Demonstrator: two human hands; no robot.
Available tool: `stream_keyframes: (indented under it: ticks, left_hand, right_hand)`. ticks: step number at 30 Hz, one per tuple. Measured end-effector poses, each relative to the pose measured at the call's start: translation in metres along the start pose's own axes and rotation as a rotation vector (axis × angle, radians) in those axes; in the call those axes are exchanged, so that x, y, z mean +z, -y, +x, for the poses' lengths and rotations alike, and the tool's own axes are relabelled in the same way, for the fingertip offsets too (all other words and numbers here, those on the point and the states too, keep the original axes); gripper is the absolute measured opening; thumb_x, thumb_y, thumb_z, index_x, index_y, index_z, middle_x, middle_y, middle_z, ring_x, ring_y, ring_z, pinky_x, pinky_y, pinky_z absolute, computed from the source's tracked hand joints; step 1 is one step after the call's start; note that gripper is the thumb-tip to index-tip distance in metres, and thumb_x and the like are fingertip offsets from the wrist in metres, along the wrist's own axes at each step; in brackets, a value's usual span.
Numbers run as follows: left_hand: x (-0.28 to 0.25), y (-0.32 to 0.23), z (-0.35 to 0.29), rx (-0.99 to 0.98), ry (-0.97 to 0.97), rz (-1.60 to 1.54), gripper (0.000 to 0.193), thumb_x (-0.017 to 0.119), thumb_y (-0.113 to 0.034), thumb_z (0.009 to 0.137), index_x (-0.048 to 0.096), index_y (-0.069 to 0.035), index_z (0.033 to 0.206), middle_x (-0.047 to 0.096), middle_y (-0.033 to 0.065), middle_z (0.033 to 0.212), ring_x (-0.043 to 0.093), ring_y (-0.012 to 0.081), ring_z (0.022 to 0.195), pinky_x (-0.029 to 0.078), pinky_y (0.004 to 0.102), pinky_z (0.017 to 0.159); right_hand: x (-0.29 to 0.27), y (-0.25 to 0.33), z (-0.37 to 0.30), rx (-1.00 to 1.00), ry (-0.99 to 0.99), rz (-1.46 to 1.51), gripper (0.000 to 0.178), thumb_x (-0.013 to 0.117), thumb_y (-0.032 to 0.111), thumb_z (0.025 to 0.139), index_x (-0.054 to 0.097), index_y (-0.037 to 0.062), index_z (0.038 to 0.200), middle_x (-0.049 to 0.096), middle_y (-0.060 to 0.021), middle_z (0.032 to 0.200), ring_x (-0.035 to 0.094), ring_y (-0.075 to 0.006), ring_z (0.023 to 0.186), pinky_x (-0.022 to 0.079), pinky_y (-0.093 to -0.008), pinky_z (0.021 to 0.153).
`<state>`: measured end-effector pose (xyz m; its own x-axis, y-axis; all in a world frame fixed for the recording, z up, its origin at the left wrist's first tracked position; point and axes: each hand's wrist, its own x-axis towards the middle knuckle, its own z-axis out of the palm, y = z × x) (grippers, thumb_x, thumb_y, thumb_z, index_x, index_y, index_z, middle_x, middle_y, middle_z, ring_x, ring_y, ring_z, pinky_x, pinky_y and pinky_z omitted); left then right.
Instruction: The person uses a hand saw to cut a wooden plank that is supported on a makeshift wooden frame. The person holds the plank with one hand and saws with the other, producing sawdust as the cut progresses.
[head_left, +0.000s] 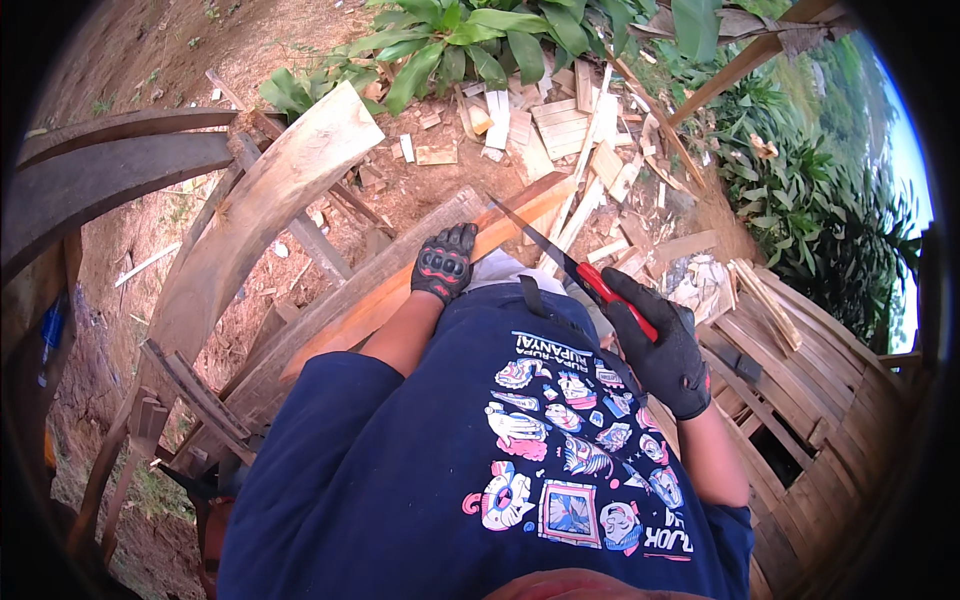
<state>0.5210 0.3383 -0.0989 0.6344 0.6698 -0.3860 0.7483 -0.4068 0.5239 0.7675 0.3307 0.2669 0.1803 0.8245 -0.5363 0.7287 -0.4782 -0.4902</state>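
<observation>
A long wooden plank (510, 222), reddish-orange along its near side, runs slantwise in front of my body. My left hand (445, 262), in a black glove with padded knuckles, is closed over the plank with its fingers curled on the far side. In my gloved right hand (660, 340) is a handsaw (606, 292) with a red and black handle. Its dark, narrow blade lies across the plank to the right of my left hand. The tip reaches the plank's far side; whether the teeth are in the wood cannot be made out.
A wide curved board (290, 185) and dark curved timbers (120, 160) stand at the left. Wood offcuts (560, 125) litter the earth ahead, below green leafy plants (480, 35). Wooden slats (800, 370) form a platform at the right. A slanting pole (740, 65) stands at the upper right.
</observation>
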Motion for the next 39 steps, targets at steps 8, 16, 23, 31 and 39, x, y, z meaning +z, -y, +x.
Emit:
stream_keyframes:
  ticks: [8,16,23,31,39]
  left_hand:
    - [0.005,0.003,0.001,0.017,-0.046,0.007,0.070,0.070,-0.028,0.095,0.051,-0.008,0.159,0.061,0.0196,0.156,0.061,0.0354,0.141,0.049,0.0483,0.116]
    - [-0.005,-0.001,-0.001,0.005,0.000,0.007,0.060,0.050,-0.023,0.105,0.048,-0.007,0.163,0.059,0.0175,0.160,0.059,0.0314,0.143,0.048,0.0477,0.115]
    - [-0.001,0.009,0.012,0.011,-0.043,-0.029,0.070,0.067,-0.029,0.097,0.049,-0.007,0.161,0.060,0.0191,0.157,0.059,0.0343,0.143,0.048,0.0481,0.117]
    - [-0.005,0.003,0.002,-0.015,-0.001,-0.067,0.073,0.071,-0.033,0.097,0.048,-0.008,0.161,0.059,0.0188,0.157,0.059,0.0341,0.143,0.048,0.0485,0.117]
    - [-0.006,-0.010,-0.015,-0.032,0.010,-0.035,0.060,0.052,-0.023,0.104,0.049,-0.007,0.162,0.058,0.0166,0.160,0.060,0.0313,0.143,0.047,0.0475,0.118]
  right_hand:
    - [0.033,0.027,0.060,0.113,0.078,-0.030,0.043,0.064,0.033,0.106,0.074,0.0064,0.138,0.078,-0.0245,0.127,0.075,-0.0409,0.118,0.058,-0.0472,0.104]
    - [0.036,0.036,0.073,0.139,0.074,0.006,0.039,0.064,0.028,0.106,0.076,0.0046,0.134,0.079,-0.0234,0.124,0.076,-0.0415,0.114,0.060,-0.0472,0.101]
    - [0.108,-0.020,0.074,0.023,-0.007,-0.025,0.040,0.063,0.023,0.107,0.071,0.0088,0.144,0.075,-0.0276,0.131,0.076,-0.0434,0.116,0.061,-0.0491,0.099]
    - [0.162,-0.051,0.155,0.000,0.085,0.030,0.041,0.057,0.029,0.110,0.069,0.0120,0.146,0.074,-0.0224,0.135,0.072,-0.0422,0.121,0.057,-0.0493,0.105]
    - [0.216,-0.083,0.226,-0.144,0.022,0.052,0.041,0.061,0.034,0.107,0.076,0.0093,0.136,0.077,-0.0254,0.125,0.075,-0.0443,0.114,0.059,-0.0496,0.100]
